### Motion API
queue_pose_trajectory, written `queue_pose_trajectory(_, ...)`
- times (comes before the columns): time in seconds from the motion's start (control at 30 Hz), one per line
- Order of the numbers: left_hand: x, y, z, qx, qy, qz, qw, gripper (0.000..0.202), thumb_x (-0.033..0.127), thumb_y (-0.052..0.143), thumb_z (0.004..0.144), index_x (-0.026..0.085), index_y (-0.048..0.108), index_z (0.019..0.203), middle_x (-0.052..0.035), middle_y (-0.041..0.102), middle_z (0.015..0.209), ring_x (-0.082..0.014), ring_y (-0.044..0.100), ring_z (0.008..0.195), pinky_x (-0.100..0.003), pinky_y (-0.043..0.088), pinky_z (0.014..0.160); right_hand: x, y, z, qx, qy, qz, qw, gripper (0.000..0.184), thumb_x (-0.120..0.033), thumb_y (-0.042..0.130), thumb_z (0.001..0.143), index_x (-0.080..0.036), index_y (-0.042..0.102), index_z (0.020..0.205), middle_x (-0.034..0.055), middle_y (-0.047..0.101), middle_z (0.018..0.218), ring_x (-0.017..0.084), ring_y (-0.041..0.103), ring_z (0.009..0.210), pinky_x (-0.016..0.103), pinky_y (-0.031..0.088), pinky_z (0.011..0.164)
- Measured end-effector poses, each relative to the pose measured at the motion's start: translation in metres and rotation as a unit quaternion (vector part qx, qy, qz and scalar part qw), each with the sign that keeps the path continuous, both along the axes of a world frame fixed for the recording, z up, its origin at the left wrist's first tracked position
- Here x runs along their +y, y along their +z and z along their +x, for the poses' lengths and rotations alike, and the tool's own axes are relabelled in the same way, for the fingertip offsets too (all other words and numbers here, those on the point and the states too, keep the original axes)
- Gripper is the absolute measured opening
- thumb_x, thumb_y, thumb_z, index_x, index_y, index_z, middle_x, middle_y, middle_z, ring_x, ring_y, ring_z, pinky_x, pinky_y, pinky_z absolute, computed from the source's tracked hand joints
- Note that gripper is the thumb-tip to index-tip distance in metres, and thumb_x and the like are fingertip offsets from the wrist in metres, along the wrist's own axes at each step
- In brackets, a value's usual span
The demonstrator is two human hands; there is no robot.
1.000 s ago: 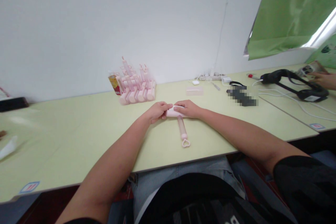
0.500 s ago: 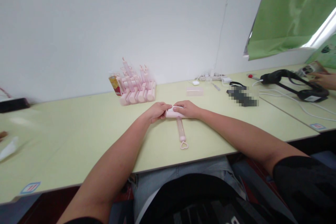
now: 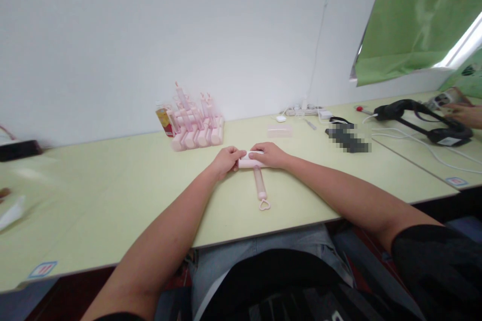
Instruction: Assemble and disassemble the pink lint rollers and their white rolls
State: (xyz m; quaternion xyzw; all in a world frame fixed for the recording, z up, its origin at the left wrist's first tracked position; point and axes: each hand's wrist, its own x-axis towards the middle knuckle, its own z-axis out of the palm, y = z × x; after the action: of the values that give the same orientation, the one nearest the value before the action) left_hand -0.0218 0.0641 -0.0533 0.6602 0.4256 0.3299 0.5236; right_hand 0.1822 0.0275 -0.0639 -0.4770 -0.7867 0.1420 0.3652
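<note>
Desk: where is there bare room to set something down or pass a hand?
Widest bare patch: desk left of the left hand, before the pile of pink rollers. A smaller one right of the right hand, by the front edge. Crowded: around the roller both hands grip, and back right with cables and headset.

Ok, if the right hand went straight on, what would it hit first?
The right hand would probably meet the left hand first: both grip the pink lint roller's head, fingertips nearly touching. Beyond lies the stack of pink rollers, though depth is unclear.
</note>
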Motion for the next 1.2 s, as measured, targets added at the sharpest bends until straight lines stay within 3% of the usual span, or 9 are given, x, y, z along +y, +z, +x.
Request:
queue_pose_trajectory(0.3, -0.005, 0.009, 0.006, 0.02, 0.038, -0.023, 0.999, 0.028, 0.037, 0.068, 0.073, 0.019, 0.047, 0.068, 0.0045, 0.044, 0.048, -0.0071, 0.038, 0.035, -0.02, 0.025, 0.033, 0.003, 0.0, -0.003, -0.008, -0.018, -0.011, 1.0, 0.033, -0.045, 0.057, 0.086, -0.018, 0.073, 0.097, 0.0036, 0.072, 0.094, 0.016, 0.062, 0.083, 0.024, 0.041, 0.072)
queue_pose_trajectory(0.7, -0.004, 0.011, 0.009, 0.018, 0.057, -0.038, 0.997, 0.03, 0.037, 0.07, 0.071, 0.018, 0.047, 0.066, 0.0042, 0.043, 0.047, -0.0067, 0.038, 0.036, -0.019, 0.021, 0.034, 0.004, 0.0, -0.006, 0.009, -0.044, -0.022, 0.999, 0.03, -0.044, 0.059, 0.085, -0.019, 0.073, 0.095, 0.0043, 0.073, 0.094, 0.017, 0.062, 0.082, 0.026, 0.043, 0.07)
queue_pose_trajectory(0.9, -0.001, 0.004, 0.005, 0.024, 0.058, -0.004, 0.998, 0.031, 0.041, 0.069, 0.073, 0.018, 0.048, 0.069, 0.0039, 0.045, 0.047, -0.0076, 0.04, 0.034, -0.019, 0.024, 0.034, 0.004, -0.001, -0.007, 0.02, -0.053, -0.027, 0.998, 0.029, -0.042, 0.06, 0.084, -0.019, 0.073, 0.094, 0.0039, 0.073, 0.091, 0.017, 0.063, 0.081, 0.027, 0.043, 0.07)
queue_pose_trajectory(1.2, -0.002, -0.003, 0.0, 0.033, 0.076, 0.08, 0.993, 0.029, 0.039, 0.067, 0.074, 0.018, 0.048, 0.068, 0.0042, 0.049, 0.048, -0.009, 0.045, 0.037, -0.019, 0.032, 0.036, 0.0, -0.004, 0.004, 0.054, -0.013, -0.038, 0.998, 0.032, -0.027, 0.063, 0.077, -0.018, 0.07, 0.107, 0.0043, 0.071, 0.104, 0.02, 0.063, 0.093, 0.03, 0.046, 0.084)
